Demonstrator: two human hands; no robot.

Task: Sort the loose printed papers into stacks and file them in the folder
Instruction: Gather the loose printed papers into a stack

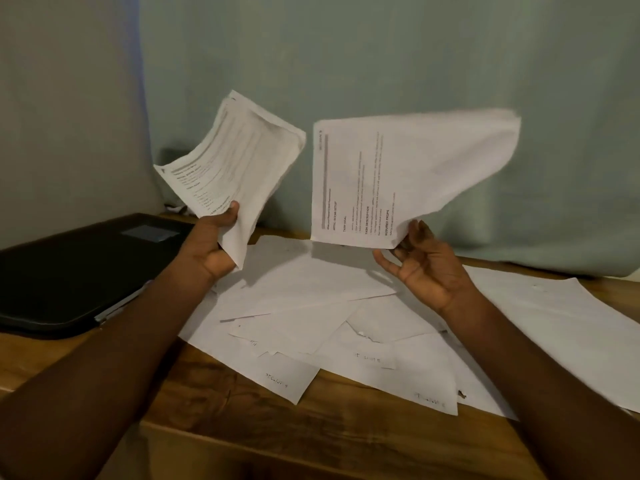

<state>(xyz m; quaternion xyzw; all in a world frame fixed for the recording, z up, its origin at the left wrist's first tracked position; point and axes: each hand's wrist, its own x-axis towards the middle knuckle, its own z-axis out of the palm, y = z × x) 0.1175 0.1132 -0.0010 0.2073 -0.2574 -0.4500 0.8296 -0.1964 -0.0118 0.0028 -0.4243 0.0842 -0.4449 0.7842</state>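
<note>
Two hands raised, left hand [211, 244] gripping sheaf [235, 157], right hand [424, 268] pinching sheet [398, 178]

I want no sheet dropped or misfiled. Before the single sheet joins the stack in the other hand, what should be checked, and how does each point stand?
1. Left hand grips the stack firmly: ok.
2. Right hand pinches the single sheet securely: not ok, held by one corner and flopping.
3. Sheet's heading matches the stack's: cannot tell, print blurred.
4. Stack edges squared: not ok, fanned.
5. Folder open to receive: not ok, closed.
6. Loose papers on the table sorted: not ok, scattered.
</note>
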